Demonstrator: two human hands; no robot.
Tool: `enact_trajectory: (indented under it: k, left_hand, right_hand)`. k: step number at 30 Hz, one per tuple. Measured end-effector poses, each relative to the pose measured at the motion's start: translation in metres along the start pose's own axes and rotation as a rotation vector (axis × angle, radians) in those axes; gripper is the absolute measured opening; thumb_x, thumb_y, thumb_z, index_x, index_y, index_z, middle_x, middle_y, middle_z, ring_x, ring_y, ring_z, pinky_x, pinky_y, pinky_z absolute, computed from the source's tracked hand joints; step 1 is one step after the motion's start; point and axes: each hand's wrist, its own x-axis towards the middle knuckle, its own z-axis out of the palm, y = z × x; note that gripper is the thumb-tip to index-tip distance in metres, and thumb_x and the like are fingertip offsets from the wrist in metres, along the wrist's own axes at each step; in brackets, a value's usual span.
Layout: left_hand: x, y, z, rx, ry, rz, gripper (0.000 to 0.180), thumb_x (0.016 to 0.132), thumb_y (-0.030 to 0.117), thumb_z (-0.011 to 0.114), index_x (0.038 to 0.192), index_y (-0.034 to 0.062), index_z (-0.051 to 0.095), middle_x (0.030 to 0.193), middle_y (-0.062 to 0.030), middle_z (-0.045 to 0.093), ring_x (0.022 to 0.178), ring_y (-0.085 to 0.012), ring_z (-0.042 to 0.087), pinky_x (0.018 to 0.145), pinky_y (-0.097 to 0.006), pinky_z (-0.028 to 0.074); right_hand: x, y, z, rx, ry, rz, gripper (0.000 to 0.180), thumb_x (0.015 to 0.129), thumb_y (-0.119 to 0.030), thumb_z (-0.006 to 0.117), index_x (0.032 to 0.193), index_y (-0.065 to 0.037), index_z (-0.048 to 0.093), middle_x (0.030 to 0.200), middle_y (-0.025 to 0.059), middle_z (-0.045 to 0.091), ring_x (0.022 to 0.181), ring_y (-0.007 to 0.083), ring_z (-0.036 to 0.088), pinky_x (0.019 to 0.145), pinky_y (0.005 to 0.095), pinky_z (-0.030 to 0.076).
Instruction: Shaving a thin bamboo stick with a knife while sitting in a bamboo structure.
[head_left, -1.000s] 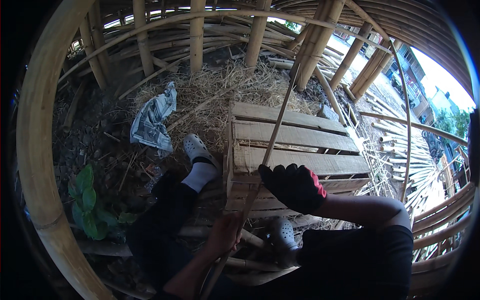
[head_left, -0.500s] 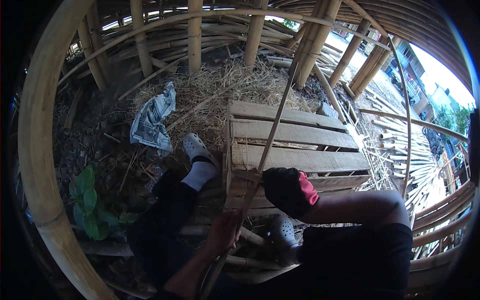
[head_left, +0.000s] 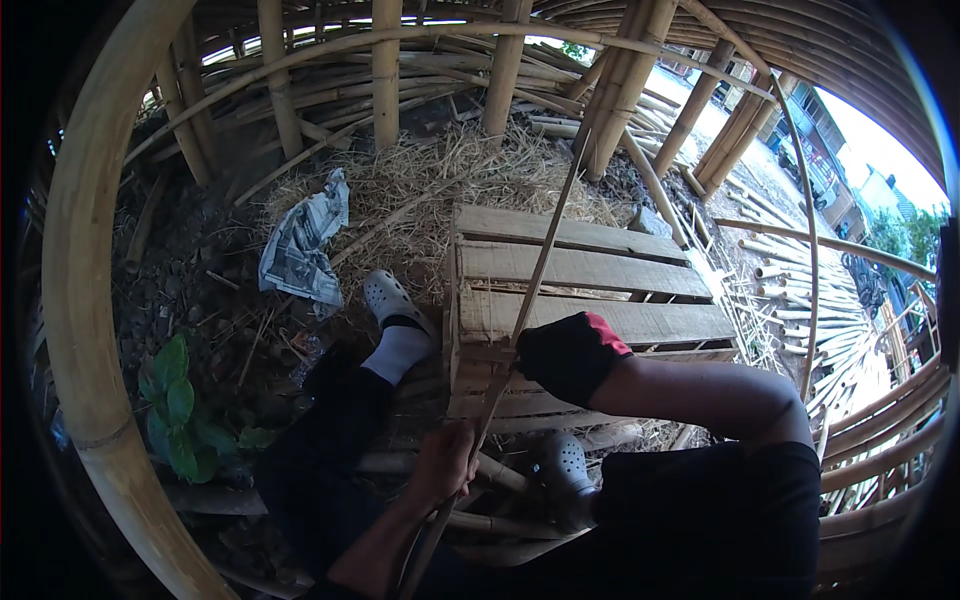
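A long thin bamboo strip (head_left: 540, 260) runs from low centre up toward the bamboo posts at the back. My bare left hand (head_left: 447, 462) is closed around its lower part. My right hand (head_left: 563, 352), in a black glove with a red cuff, grips the strip higher up, above the wooden pallet (head_left: 600, 270). My legs in dark trousers stretch forward. One grey clog with a white sock (head_left: 390, 305) rests beside the pallet's left edge, and the other clog (head_left: 565, 470) sits lower, near my left hand.
A thick curved bamboo pole (head_left: 85, 280) arcs along the left. Upright bamboo posts (head_left: 385, 70) stand at the back behind straw (head_left: 440, 190). Crumpled newspaper (head_left: 300, 245) lies on the dirt. A green plant (head_left: 175, 410) grows at lower left. Split bamboo strips (head_left: 800, 290) pile up on the right.
My gloved right hand has slid down and left along the strip, turning so its red cuff shows. The left hand keeps its hold on the strip's lower part.
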Motion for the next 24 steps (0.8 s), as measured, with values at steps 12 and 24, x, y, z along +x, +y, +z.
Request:
enact_trajectory:
  k: [12, 24]
  left_hand:
    - [0.002, -0.003, -0.006, -0.146, -0.065, 0.031, 0.039, 0.106, 0.034, 0.035, 0.090, 0.0043, 0.054, 0.054, -0.0015, 0.048, 0.038, -0.0067, 0.043, 0.036, -0.023, 0.037]
    - [0.000, 0.004, -0.003, -0.294, -0.115, -0.062, 0.042, 0.106, 0.039, 0.034, 0.091, 0.0037, 0.053, 0.049, -0.0003, 0.041, 0.036, -0.0079, 0.038, 0.037, -0.024, 0.034]
  right_hand:
    - [0.041, 0.009, -0.024, -0.066, -0.433, -0.077, 0.021, 0.090, -0.032, 0.058, 0.098, -0.020, 0.074, 0.098, 0.0059, 0.072, 0.095, 0.0283, 0.069, 0.078, 0.0411, 0.055]
    - [0.024, 0.003, -0.027, 0.002, -0.349, 0.025, 0.028, 0.093, -0.037, 0.057, 0.098, -0.013, 0.069, 0.089, 0.0084, 0.070, 0.085, 0.0294, 0.069, 0.071, 0.0419, 0.056]
